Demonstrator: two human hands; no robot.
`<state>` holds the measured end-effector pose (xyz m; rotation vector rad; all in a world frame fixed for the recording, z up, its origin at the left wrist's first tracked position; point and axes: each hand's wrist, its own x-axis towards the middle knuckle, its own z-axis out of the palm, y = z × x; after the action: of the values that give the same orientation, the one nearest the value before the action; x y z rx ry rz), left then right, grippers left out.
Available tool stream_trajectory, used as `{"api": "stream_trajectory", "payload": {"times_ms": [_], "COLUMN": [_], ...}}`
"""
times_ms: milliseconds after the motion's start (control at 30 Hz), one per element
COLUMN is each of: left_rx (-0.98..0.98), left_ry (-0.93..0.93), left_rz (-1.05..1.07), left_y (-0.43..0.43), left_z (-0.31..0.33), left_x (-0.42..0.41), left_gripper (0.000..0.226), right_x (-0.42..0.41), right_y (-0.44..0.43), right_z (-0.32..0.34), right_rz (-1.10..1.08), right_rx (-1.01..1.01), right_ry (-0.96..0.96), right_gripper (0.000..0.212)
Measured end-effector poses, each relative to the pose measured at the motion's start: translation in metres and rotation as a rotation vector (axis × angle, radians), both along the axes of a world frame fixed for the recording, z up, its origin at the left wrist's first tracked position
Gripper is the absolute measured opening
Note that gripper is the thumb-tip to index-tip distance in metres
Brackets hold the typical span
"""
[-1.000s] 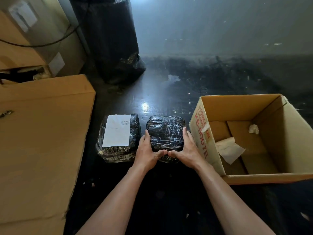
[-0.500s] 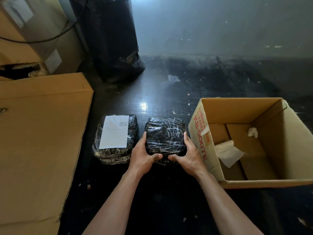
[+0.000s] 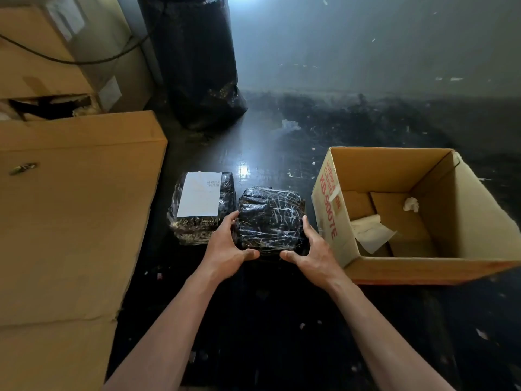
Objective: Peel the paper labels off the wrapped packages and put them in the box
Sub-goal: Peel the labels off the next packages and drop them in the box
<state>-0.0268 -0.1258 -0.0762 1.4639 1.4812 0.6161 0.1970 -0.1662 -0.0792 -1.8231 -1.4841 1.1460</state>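
Two black film-wrapped packages lie side by side on the dark floor. The left package [image 3: 197, 224] carries a white paper label [image 3: 200, 193] on its top. The right package [image 3: 272, 218] shows no label. My left hand [image 3: 228, 246] grips its left side and my right hand [image 3: 313, 249] grips its right side, thumbs at its near edge. To the right stands an open cardboard box [image 3: 465, 221] with red print on its wall. Inside it lie a peeled white label [image 3: 372, 232] and a crumpled white scrap [image 3: 411, 204].
A large closed carton [image 3: 70, 210] fills the left side, close to the labelled package. More cartons [image 3: 56, 60] are stacked behind it. A tall black wrapped bundle [image 3: 197, 66] leans at the back. The grey wall is behind, with bits of litter on the floor.
Both hands have slid further along the sides of the unlabelled package and closed on it. Its near edge seems slightly raised. The labelled package has not moved.
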Motion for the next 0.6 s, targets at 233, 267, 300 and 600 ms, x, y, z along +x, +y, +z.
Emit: {"api": "stream_trajectory", "payload": {"times_ms": [233, 267, 300, 600], "left_rx": [-0.034, -0.04, -0.041, -0.058], "left_ry": [0.027, 0.029, 0.022, 0.045], "left_rz": [-0.063, -0.066, -0.076, -0.08], "left_y": [-0.038, -0.043, -0.047, -0.093], "left_z": [-0.012, -0.016, -0.019, -0.045], "left_x": [-0.015, -0.018, -0.019, -0.021], "left_gripper": [0.13, 0.131, 0.133, 0.128], "right_x": [-0.006, -0.007, -0.007, -0.013], "right_y": [-0.042, -0.047, -0.052, -0.1], "right_z": [-0.004, -0.005, -0.007, -0.031], "right_rz": [0.011, 0.009, 0.006, 0.008], "right_rx": [-0.008, -0.015, -0.026, -0.078], "right_ry": [-0.015, -0.01, -0.008, -0.062], "right_gripper": [0.116, 0.117, 0.119, 0.123]}}
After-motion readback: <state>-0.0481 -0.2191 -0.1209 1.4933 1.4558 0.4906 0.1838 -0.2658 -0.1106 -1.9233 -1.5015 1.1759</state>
